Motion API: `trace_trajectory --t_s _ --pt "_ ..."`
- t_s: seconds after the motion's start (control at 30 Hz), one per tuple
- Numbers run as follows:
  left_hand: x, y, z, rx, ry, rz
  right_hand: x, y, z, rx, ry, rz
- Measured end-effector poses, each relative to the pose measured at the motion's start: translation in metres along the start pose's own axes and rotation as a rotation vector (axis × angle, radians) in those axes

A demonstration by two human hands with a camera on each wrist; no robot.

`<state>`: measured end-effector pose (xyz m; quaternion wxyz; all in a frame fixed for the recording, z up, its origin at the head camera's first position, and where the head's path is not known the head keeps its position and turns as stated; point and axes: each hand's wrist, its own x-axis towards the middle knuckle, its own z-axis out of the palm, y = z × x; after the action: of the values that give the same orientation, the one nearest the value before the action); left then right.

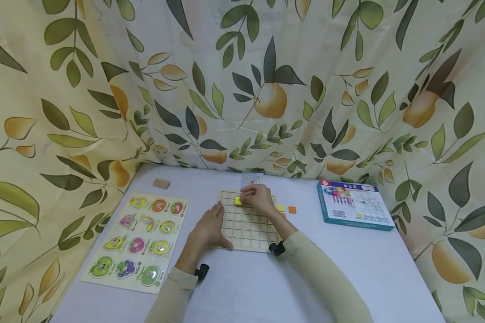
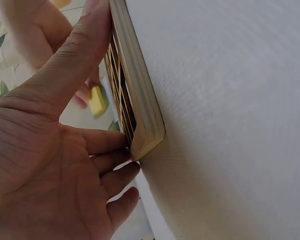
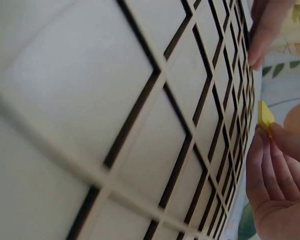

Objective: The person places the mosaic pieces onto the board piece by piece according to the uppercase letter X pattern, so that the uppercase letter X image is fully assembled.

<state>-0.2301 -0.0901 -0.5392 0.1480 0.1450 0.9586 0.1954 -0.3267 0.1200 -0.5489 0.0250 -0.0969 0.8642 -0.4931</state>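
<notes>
A light wooden grid board [image 1: 250, 231] with raised square cells lies on the table in the head view. My left hand [image 1: 208, 228] steadies its near-left corner, thumb at the near edge and extended fingers along the left side. In the left wrist view the left hand's fingers [image 2: 112, 182] touch the board's edge. My right hand [image 1: 258, 198] is over the far part of the board. Between thumb and fingertips it pinches a small yellow square tile [image 3: 264, 116], held near the far cells. Whether the tile touches the board I cannot tell.
Yellow [image 1: 280, 208] and orange tiles [image 1: 292, 209] lie right of the board. Behind it is a patterned card [image 1: 252, 178]. A fruit puzzle board [image 1: 135, 242] and a wooden block [image 1: 161, 183] are at left, a teal-edged box [image 1: 353, 206] at right. A leaf-print curtain [image 1: 242, 89] encloses the table.
</notes>
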Motion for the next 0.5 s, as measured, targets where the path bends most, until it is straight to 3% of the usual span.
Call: trace_trajectory --t_s 0.2,0.5 --pt "0.000 -0.001 0.003 0.004 -0.009 -0.009 0.007 -0.005 0.016 -0.027 -0.005 0.012" --pt "0.001 -0.001 0.002 0.012 0.009 0.001 0.013 -0.007 0.025 -0.091 -0.001 -0.056"
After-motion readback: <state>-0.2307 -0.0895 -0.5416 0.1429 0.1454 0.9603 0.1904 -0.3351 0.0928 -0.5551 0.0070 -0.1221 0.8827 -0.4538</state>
